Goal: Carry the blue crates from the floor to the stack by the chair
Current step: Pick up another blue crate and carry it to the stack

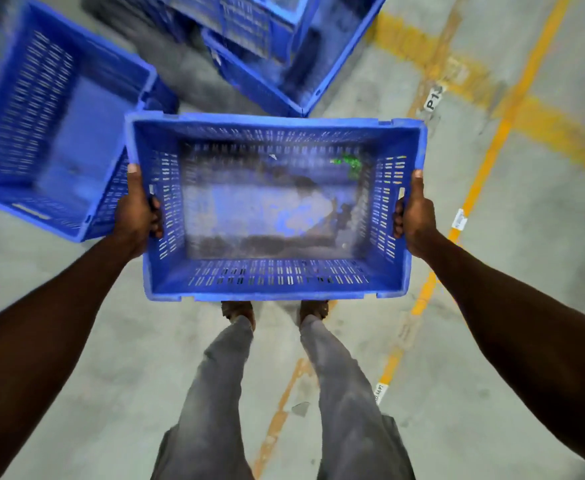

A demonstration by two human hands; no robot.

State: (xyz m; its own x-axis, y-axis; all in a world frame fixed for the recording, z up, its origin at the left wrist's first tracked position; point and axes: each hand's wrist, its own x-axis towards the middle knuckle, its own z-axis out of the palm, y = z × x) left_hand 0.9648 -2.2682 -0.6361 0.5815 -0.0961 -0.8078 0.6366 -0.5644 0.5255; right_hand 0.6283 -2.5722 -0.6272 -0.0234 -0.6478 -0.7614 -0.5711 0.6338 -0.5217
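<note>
A blue crate (273, 206) is held in the air above the concrete floor (474, 306), open side up, straight ahead of the person's feet. The left hand (137, 216) and right hand (417, 216) grip its short sides — fingers (156, 216) curled closed into the handle slots, thumbs on the rim. Beyond the held crate sit more blue crates: one (52, 123) to its left, a cluster (277, 46) behind it

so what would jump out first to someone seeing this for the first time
The blue crate held up at the centre, open top to the camera, left hand and right hand gripping its short sides. Then more blue crates on the grey floor at upper left and top, and the yellow floor lines running down the right.
</note>
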